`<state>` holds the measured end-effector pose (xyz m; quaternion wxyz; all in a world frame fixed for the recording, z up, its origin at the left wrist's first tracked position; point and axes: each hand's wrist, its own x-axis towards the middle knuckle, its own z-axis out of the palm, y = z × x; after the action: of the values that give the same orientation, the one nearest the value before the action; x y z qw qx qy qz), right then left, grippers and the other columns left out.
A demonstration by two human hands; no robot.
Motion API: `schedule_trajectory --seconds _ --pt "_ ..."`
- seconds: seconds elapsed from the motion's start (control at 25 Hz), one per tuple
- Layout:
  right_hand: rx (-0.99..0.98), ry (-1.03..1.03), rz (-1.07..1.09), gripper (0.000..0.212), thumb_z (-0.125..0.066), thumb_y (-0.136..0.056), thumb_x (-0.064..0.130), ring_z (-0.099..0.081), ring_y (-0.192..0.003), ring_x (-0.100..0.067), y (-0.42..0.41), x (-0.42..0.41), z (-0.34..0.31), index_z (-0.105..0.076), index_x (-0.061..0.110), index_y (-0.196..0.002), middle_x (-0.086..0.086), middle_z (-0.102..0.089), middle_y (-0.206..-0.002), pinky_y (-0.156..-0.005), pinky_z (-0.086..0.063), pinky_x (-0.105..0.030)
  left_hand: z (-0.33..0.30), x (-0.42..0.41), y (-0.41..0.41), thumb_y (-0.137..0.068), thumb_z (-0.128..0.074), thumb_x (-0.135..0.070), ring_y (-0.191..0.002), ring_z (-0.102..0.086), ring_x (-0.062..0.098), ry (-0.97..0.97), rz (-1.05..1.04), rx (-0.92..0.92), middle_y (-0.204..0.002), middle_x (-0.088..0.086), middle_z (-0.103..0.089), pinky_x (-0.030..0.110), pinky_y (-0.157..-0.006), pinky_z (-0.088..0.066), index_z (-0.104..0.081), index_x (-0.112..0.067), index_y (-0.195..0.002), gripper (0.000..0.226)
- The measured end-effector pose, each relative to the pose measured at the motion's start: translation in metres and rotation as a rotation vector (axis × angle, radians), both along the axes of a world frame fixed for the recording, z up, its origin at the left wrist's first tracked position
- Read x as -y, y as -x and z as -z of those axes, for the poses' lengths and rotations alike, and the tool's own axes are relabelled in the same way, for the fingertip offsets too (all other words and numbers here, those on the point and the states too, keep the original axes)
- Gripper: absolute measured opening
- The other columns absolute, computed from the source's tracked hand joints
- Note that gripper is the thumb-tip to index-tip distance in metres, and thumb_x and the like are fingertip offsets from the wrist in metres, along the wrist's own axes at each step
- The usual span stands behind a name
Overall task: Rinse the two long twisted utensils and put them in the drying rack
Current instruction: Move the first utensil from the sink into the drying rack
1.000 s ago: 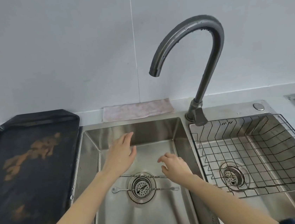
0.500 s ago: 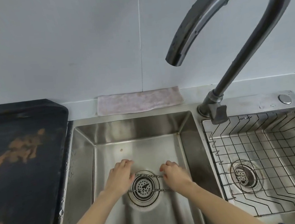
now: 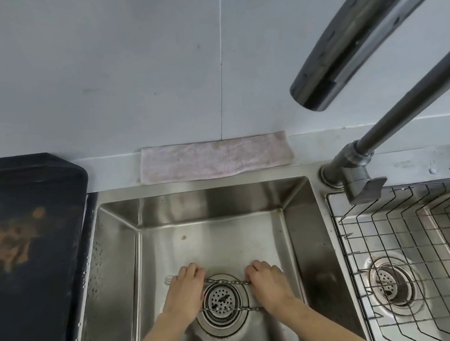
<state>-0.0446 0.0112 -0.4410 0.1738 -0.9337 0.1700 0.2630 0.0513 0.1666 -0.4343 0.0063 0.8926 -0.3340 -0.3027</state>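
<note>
Two long twisted utensils (image 3: 225, 282) lie side by side across the drain (image 3: 220, 302) on the sink (image 3: 212, 244) floor. The left hand (image 3: 186, 294) and right hand (image 3: 267, 283) press down on their opposite ends; whether the fingers have closed on them cannot be told. Pickup stage; rinsing under the dry faucet (image 3: 350, 52) likely follows, then the drying rack (image 3: 421, 232).
</note>
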Motion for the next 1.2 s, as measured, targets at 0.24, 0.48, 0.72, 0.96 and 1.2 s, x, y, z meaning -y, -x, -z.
schedule_trajectory --seconds 0.24,0.48,0.72,0.96,1.2 --pt "0.048 -0.044 0.033 0.027 -0.042 -0.086 -0.004 -0.051 -0.11 -0.027 0.004 -0.001 -0.004 -0.056 0.007 -0.106 -0.009 -0.057 -0.116 -0.081 -0.05 -0.039 -0.004 0.002 0.003 -0.091 -0.042 -0.011 -0.119 -0.044 0.022 0.012 -0.001 0.055 -0.127 0.004 -0.048 0.034 -0.102 -0.034 -0.047 -0.014 -0.119 0.029" --pt "0.126 -0.021 0.016 0.026 -0.042 -0.089 0.0 -0.048 -0.113 -0.03 0.006 -0.004 -0.032 -0.053 0.005 -0.111 -0.013 -0.054 -0.119 -0.078 -0.048 -0.039 -0.029 -0.005 0.0 -0.09 -0.047 -0.019 -0.11 -0.05 0.018 0.188 -0.067 0.084 -0.114 0.0 -0.057 0.029 -0.096 -0.034 -0.057 -0.016 -0.105 0.018" --pt "0.246 0.05 -0.024 0.027 -0.04 -0.09 0.0 -0.044 -0.118 -0.029 0.008 -0.007 -0.074 -0.052 0.002 -0.115 -0.016 -0.05 -0.122 -0.083 -0.049 -0.042 -0.069 -0.01 -0.005 -0.09 -0.049 -0.022 -0.108 -0.051 0.017 0.288 -0.077 0.173 -0.108 -0.002 -0.058 0.028 -0.092 -0.038 -0.059 -0.018 -0.102 0.017" --pt "0.533 0.102 -0.027 0.021 -0.049 -0.083 -0.005 -0.057 -0.102 -0.031 0.016 -0.003 -0.112 -0.061 0.0 -0.1 -0.016 -0.06 -0.104 -0.071 -0.054 -0.04 -0.119 -0.016 0.008 -0.09 -0.05 -0.024 -0.106 -0.052 0.016 0.402 -0.104 0.248 -0.108 -0.002 -0.061 0.028 -0.087 -0.042 -0.061 -0.017 -0.102 0.018" --pt "0.681 0.206 -0.041 0.011 -0.061 -0.075 -0.004 -0.061 -0.085 -0.032 0.037 0.013 -0.15 -0.063 0.003 -0.083 -0.014 -0.062 -0.086 -0.052 -0.057 -0.042 -0.161 -0.009 0.033 -0.09 -0.051 -0.025 -0.091 -0.047 0.009 0.525 -0.105 0.301 -0.083 -0.011 -0.044 0.022 -0.071 -0.037 -0.063 -0.016 -0.098 0.017"
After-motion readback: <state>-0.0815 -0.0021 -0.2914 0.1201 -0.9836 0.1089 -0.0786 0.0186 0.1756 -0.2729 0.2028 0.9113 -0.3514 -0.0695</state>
